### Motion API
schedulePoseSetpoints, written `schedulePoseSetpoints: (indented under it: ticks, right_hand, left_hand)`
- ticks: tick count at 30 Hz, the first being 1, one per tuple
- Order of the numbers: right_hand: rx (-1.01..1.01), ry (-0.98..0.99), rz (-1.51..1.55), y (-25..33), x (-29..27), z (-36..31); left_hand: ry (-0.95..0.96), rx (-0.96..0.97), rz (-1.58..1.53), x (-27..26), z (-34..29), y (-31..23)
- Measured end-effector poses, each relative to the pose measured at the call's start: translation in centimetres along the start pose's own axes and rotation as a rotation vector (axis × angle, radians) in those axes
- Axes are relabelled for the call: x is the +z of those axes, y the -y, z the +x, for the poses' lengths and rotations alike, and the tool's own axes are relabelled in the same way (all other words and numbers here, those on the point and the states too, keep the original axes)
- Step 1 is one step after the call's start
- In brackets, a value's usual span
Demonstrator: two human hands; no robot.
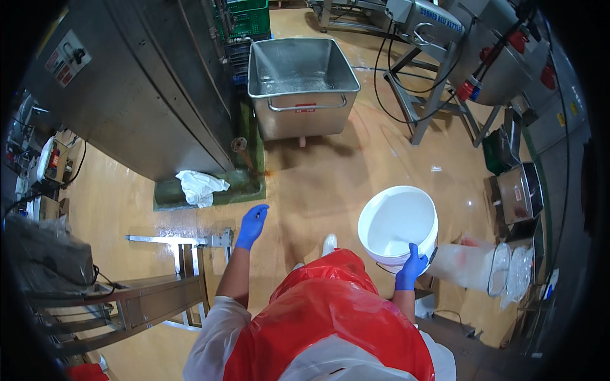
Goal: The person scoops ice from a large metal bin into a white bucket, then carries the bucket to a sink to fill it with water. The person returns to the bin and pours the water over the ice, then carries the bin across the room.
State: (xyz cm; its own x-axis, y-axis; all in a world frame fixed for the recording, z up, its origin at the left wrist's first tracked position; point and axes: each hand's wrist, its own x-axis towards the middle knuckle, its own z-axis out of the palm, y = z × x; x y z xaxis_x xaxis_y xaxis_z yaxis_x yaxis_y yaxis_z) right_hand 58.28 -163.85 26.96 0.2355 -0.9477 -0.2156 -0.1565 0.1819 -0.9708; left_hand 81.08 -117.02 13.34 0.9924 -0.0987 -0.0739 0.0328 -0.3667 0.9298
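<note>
A round white plastic bucket (395,219) hangs in front of me on the right, tipped so that its pale inside shows. My right hand (412,268), in a blue glove, is closed on the bucket's near right rim. My left hand (252,227), gloved in blue too, is held out over the floor, apart from any object. Its fingers are loosely curled together and nothing can be made out in them. A large steel tub (305,114) with a front bar handle stands ahead, beyond both hands.
A tall steel cabinet (136,89) rises at the left, with a white cloth (200,188) by its foot. A metal frame (184,244) lies nearer. Machinery with cables (438,38) stands far right. Clear plastic bags (467,263) and steel bins (513,193) line the right side.
</note>
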Motion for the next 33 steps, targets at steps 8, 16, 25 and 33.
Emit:
schedulePoseSetpoints:
  ticks: [8, 16, 25, 33]
  right_hand:
    - [-0.059, 0.315, 0.025, 2.0, 23.5, 11.7]
    - [-0.268, 0.672, -0.109, 12.5, 44.1, 18.1]
    - [-1.020, 0.692, -0.532, 18.8, 69.9, 19.0]
    - [-1.250, 1.050, -0.855, 15.0, 93.6, 24.4]
  left_hand:
    - [-0.056, -0.358, 0.454, -1.1, 0.6, 9.7]
    - [0.648, -1.031, 0.553, 4.4, -11.7, 9.0]
    - [0.219, -0.681, 0.341, 9.3, 13.3, 14.0]
    - [-0.482, -0.488, -0.132, 1.1, 36.9, -1.9]
